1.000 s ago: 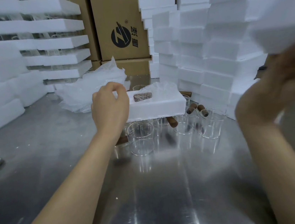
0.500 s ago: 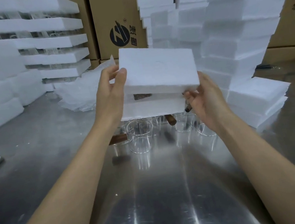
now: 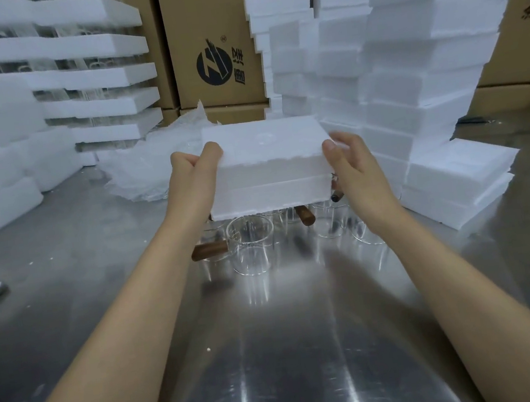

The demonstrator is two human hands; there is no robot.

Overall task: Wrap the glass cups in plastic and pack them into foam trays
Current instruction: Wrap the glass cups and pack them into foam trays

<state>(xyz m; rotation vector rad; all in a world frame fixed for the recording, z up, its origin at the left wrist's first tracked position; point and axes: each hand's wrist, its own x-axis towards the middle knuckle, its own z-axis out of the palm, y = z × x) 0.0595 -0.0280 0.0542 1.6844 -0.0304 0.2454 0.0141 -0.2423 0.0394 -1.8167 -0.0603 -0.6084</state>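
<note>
Foam tray gripped at both side edges, just above the glass cups.
Left hand pinches the left edge with the thumb on top, and right hand curls round the right edge. The tray sits on a second slab, which may rest on the cups, though I can't quite tell. Foam looks light and stiff but crumbly at its ragged rims, so flat side grips suit it. Cups look slick and breakable. Foam stacks crowd the right, and the near bench offers room.
</note>
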